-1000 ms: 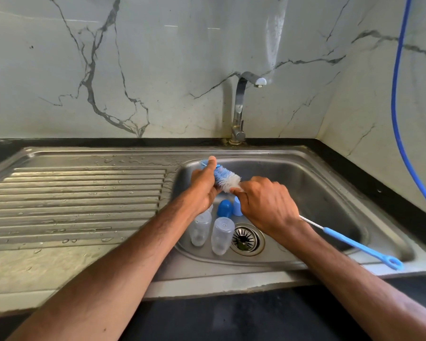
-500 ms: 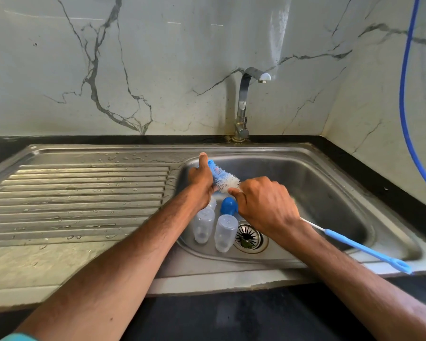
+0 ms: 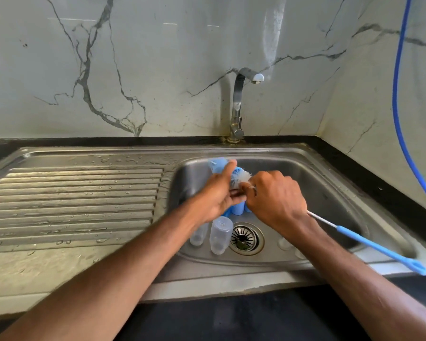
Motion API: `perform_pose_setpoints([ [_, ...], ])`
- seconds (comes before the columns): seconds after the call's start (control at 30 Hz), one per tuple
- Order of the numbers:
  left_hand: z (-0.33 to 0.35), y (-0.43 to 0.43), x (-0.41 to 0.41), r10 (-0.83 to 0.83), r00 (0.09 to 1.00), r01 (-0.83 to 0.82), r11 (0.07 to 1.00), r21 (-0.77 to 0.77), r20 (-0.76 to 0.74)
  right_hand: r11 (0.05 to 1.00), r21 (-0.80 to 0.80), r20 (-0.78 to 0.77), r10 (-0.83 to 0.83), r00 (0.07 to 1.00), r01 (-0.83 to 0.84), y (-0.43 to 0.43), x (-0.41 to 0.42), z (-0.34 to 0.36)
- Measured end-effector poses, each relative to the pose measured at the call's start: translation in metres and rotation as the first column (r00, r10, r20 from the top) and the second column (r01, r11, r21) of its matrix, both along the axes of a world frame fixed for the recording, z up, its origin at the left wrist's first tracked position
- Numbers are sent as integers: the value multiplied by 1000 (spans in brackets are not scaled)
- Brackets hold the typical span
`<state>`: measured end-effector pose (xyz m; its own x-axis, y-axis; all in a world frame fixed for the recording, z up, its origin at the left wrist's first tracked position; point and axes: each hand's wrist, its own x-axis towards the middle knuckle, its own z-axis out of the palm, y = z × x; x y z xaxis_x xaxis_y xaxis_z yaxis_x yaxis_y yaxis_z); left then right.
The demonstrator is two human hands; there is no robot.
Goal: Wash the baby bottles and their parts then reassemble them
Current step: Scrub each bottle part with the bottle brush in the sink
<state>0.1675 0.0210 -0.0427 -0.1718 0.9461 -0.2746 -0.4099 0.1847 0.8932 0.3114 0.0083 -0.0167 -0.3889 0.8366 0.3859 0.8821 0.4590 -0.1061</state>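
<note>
Over the steel sink basin point(image 3: 330, 193), my left hand point(image 3: 217, 195) grips a light blue bottle part point(image 3: 218, 164), blurred, with the thumb along its side. My right hand point(image 3: 276, 198) holds the bottle brush point(image 3: 369, 244) near its head; the blue and white bristles point(image 3: 240, 177) press against the blue part. The long blue handle sticks out to the right over the sink rim. Two clear baby bottles point(image 3: 220, 233) lie in the basin beside the drain point(image 3: 245, 238). More blue parts point(image 3: 237, 209) lie under my hands, partly hidden.
The wet ribbed drainboard point(image 3: 71, 200) stretches to the left. A chrome tap point(image 3: 239, 104) stands behind the basin, with no water running. A blue hose point(image 3: 399, 107) hangs down the right wall. A dark counter edge runs along the front.
Both hands stay over the basin. The blue part in my left hand has turned against the bristles and now shows above my thumb. The bottles have not moved.
</note>
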Motion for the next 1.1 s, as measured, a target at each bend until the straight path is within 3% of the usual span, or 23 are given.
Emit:
perform_pose_setpoints([
  [0.07, 2, 0, 8, 10, 1000, -10, 1000, 24, 7, 1000, -15, -38, 14, 999, -15, -1, -1, 1],
  [0.2, 7, 14, -25, 207, 975, -211, 977, 37, 82, 993, -94, -142, 51, 989, -65, -9, -6, -3],
  [0.33, 0, 18, -30, 310, 950, -310, 951, -8, 31, 991, -96, -170, 81, 982, -98, -10, -11, -5],
  [0.43, -2, 23, -32, 323, 946, -323, 946, -10, 34, 976, -185, -240, 67, 968, -113, -6, -11, -5],
  [0.53, -1, 25, -37, 277, 960, -278, 960, 26, 33, 874, -442, -465, -28, 885, -205, -3, -7, 1],
  [0.6, 0, 25, -38, 250, 968, -251, 967, 50, 16, 721, -625, -590, -187, 785, -298, 0, -2, 7],
  [0.67, -1, 25, -38, 253, 967, -252, 966, 50, -11, 651, -673, -621, -241, 746, -351, 0, 1, 10],
  [0.73, -2, 24, -42, 291, 956, -290, 957, 34, -31, 779, -569, -540, -111, 835, -264, -2, 1, 5],
  [0.8, -2, 23, -59, 380, 925, -380, 925, 18, -23, 928, -347, -354, 6, 935, -137, -5, 2, -2],
  [0.83, -1, 22, -71, 417, 909, -417, 909, 19, -5, 958, -269, -308, 13, 951, -100, -5, 3, -3],
  [0.93, -3, 16, -86, 364, 932, -364, 931, 30, 2, 977, -206, -297, -11, 955, -53, -2, 7, -2],
  [1.03, -4, 15, -70, 215, 971, -212, 977, 38, -104, 969, -248, -282, -55, 958, -17, 0, 9, -1],
  [1.1, -3, 17, -63, 180, 981, -176, 982, 64, -71, 958, -288, -321, -104, 941, 7, 3, 14, 1],
])
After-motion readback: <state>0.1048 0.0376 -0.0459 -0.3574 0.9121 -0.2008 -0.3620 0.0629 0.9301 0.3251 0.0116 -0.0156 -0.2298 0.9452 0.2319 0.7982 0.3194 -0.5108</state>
